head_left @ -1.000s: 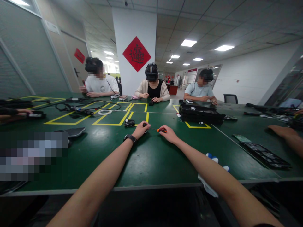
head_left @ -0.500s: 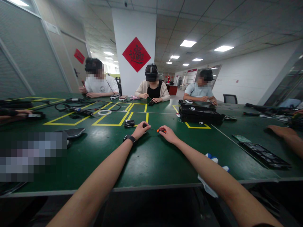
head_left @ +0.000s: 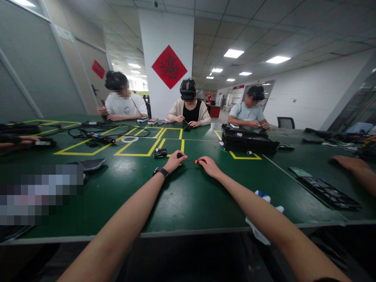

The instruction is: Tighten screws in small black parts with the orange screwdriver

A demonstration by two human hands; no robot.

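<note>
My left hand point(head_left: 175, 160), with a dark watch point(head_left: 161, 171) on its wrist, pinches a small black part point(head_left: 179, 156) near the middle of the green table point(head_left: 188, 203). My right hand point(head_left: 208, 165) is closed on a screwdriver point(head_left: 196, 161) with an orange collar. Its thin shaft points left and meets the black part between my hands; the exact contact is too small to tell. Just beyond my left hand lies another small black device point(head_left: 160, 153).
A black casing point(head_left: 249, 141) stands beyond my right hand. Blue-and-white gloves point(head_left: 258, 227) lie under my right forearm. Circuit boards point(head_left: 329, 190) lie at the right, cables point(head_left: 100, 135) at the left. Three people sit across the table; other people's hands show at both sides.
My right hand has turned slightly around the screwdriver, so less of its handle shows. My left hand stays in nearly the same place.
</note>
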